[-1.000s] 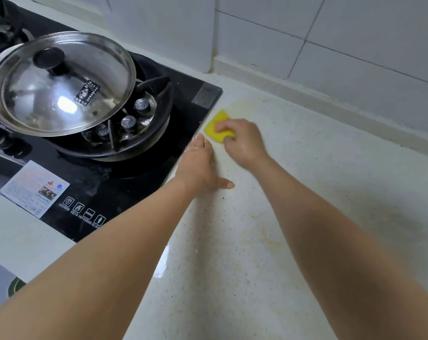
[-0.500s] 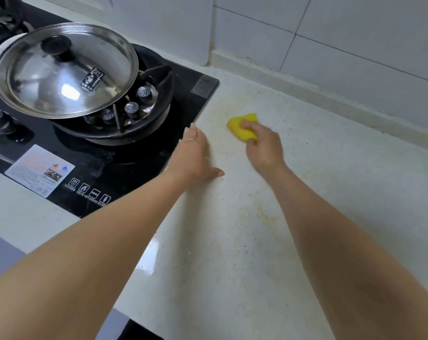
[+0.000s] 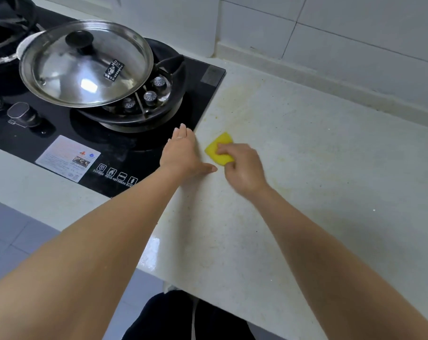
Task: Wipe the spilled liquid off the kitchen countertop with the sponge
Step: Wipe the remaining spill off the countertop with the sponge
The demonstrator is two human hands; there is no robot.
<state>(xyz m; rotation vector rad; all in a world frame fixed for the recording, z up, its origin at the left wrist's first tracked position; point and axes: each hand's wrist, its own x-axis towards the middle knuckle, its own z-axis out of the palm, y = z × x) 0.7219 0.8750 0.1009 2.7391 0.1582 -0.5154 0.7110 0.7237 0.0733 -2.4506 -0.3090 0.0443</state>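
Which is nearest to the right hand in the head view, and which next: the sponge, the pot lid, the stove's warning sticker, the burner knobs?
1. Sponge: under the right hand's fingers, on the countertop.
2. Warning sticker: left, on the stove's front edge.
3. Pot lid: farther back and left, tilted on the pan.
4. Burner knobs: far left of the stove.

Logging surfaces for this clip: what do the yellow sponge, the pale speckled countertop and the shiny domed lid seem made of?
Yellow sponge, gripped by the right hand: likely soft foam, matte.
Pale speckled countertop: looks like polished stone or composite; fine flecks, a glossy reflection at its front edge.
Shiny domed lid: apparently stainless steel, mirror-like highlights; its black knob looks plastic.
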